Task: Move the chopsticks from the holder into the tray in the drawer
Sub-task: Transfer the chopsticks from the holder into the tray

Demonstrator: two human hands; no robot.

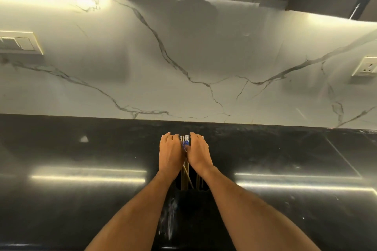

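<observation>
A bundle of pale wooden chopsticks [185, 142] with white and blue patterned tops stands upright in a black holder [190, 201] on the dark countertop, between my forearms. My left hand [171, 154] presses against the bundle's left side and my right hand [199, 154] against its right side, fingers curled around the tops. The lower shafts show between my wrists, going down into the holder. The drawer and its tray are out of view.
The glossy black countertop [81, 189] spreads to both sides and meets a white marble backsplash [183, 67]. A switch plate [19, 43] sits on the wall at left, a socket [365, 66] at right. Dark cabinets hang overhead.
</observation>
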